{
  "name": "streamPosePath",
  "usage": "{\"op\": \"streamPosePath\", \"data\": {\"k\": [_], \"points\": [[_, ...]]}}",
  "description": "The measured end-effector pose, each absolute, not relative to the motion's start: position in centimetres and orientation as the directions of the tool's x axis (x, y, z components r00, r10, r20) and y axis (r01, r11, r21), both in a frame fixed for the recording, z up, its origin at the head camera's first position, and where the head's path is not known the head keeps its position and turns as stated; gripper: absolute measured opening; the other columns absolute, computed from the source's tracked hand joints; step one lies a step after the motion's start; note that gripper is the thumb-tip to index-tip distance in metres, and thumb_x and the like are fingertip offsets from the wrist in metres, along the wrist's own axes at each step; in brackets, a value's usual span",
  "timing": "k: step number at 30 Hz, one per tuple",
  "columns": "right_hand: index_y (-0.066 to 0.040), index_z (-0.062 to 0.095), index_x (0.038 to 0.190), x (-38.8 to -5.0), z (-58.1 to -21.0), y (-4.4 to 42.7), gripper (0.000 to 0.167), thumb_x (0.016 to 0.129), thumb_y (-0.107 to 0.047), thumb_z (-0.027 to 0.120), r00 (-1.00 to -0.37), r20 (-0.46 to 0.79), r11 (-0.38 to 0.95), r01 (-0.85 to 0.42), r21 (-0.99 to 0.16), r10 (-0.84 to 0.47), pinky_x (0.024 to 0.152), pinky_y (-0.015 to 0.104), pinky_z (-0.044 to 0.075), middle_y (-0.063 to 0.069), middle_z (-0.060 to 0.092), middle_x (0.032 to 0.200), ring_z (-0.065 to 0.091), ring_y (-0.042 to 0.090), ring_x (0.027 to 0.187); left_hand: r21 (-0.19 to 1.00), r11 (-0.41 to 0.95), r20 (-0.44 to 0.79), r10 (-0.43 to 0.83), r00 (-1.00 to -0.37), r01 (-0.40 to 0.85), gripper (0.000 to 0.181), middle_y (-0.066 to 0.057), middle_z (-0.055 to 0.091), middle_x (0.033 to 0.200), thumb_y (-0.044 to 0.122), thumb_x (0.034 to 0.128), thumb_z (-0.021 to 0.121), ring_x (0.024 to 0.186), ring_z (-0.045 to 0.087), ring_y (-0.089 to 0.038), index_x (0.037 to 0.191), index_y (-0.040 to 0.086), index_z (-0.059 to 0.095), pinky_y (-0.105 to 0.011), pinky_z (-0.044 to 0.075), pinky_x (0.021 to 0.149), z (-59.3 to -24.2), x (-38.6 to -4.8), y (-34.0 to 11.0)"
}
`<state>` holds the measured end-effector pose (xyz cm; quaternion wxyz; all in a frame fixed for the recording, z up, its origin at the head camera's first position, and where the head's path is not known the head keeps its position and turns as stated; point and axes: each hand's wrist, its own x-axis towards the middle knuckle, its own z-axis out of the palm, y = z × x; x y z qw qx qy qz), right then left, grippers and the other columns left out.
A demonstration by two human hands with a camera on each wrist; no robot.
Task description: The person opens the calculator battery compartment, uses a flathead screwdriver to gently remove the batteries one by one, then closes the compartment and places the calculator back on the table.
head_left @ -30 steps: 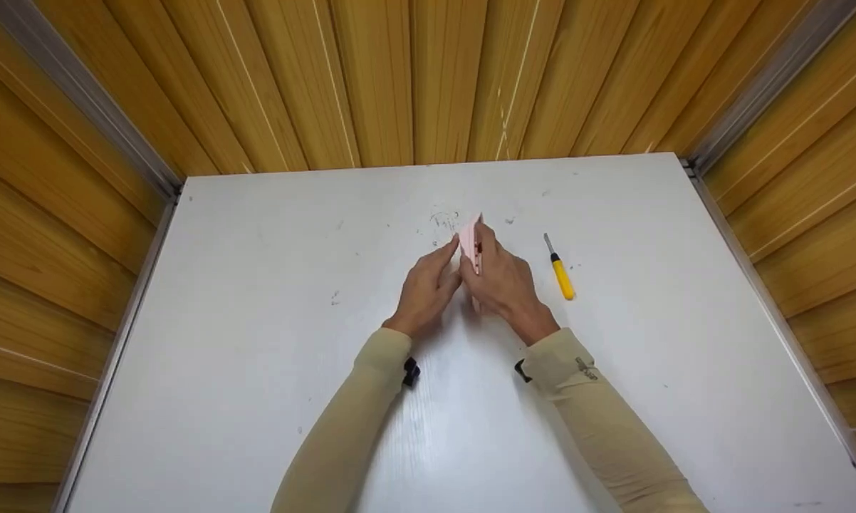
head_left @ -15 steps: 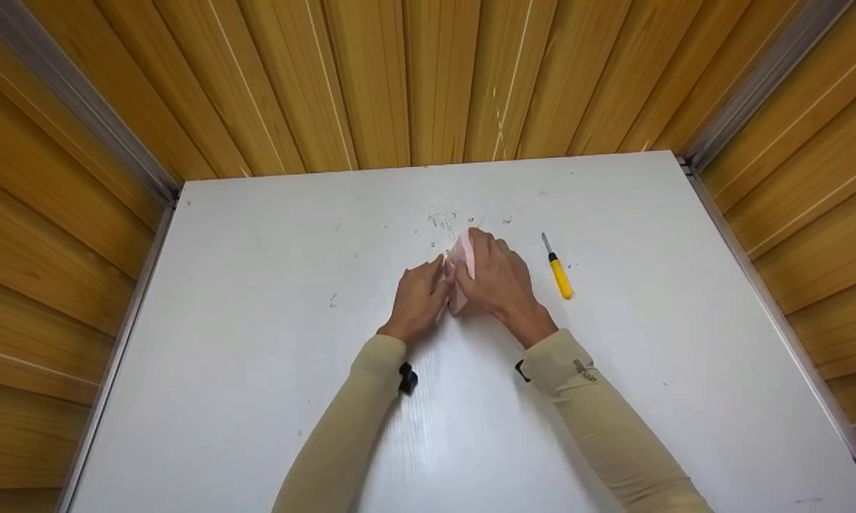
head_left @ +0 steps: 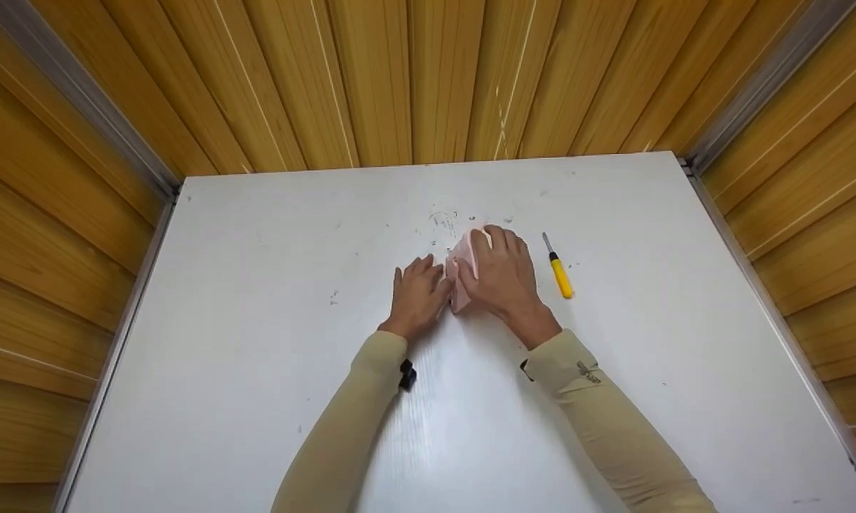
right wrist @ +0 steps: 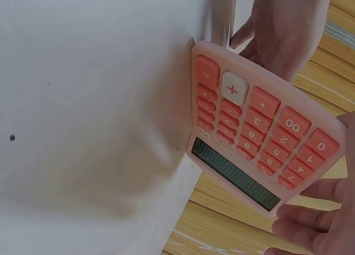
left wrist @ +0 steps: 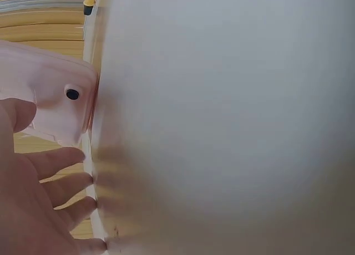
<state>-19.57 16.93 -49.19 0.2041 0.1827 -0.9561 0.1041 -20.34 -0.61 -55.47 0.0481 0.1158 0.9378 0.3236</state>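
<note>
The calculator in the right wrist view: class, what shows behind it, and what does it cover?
Behind the calculator, part of the left hand and some yellow panelling show. Some of that hand is covered and cannot be seen.

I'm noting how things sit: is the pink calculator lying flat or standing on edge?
Standing on edge: the calculator has one side down against the tabletop, its face turned sideways.

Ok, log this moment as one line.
right hand: grips calculator on edge | left hand: beside it | screwdriver: lying on table
</note>
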Motion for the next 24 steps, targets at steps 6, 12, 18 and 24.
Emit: {"op": "streamPosePath", "data": {"k": [6,12,18,24], "points": [[0.005,0.061,0.131,-19.2,-48.6,17.1,0.044,0.103,-0.029,0.060,-0.882,0.373,0.934,-0.345,-0.090,-0.290,0.109,0.062,0.042,0.027,0.064,0.128,0.058,0.045,0.122,0.617,0.768,-0.024,0.237,-0.971,0.173,0.053,-0.015,0.042,0.166,0.041,0.1092,0.045,0.157,0.030,-0.037,0.144,0.007,0.066,-0.065,0.008,0.126,-55.4,-20.2,-0.4],[0.008,0.060,0.130,-18.8,-48.4,17.7,0.043,0.103,-0.025,0.062,-0.920,0.304,0.957,-0.282,-0.072,-0.248,0.114,0.067,0.036,0.028,0.065,0.128,0.056,0.047,0.125,0.613,0.776,-0.039,0.218,-0.975,0.149,0.052,-0.014,0.041,0.167,0.045,0.1071,0.048,0.158,0.028,-0.037,0.140,0.010,0.069,-0.066,0.004,0.126,-55.3,-20.3,-0.3],[0.011,0.055,0.134,-18.7,-48.8,18.4,0.048,0.105,-0.028,0.060,-0.953,0.219,0.972,-0.229,-0.061,-0.210,0.117,0.069,0.032,0.031,0.062,0.132,0.055,0.048,0.128,0.598,0.787,-0.057,0.233,-0.971,0.153,0.056,-0.013,0.037,0.169,0.049,0.1070,0.048,0.159,0.024,-0.036,0.144,0.012,0.067,-0.065,0.001,0.126,-55.4,-20.3,-0.3],[0.013,0.053,0.138,-18.7,-49.1,18.7,0.054,0.106,-0.031,0.059,-0.966,0.182,0.973,-0.205,-0.106,-0.184,0.118,0.068,0.031,0.032,0.061,0.134,0.054,0.049,0.128,0.589,0.791,-0.052,0.243,-0.969,0.167,0.058,-0.011,0.037,0.169,0.051,0.1069,0.049,0.160,0.023,-0.035,0.150,0.014,0.063,-0.065,0.002,0.126,-55.4,-20.3,-0.6]]}}
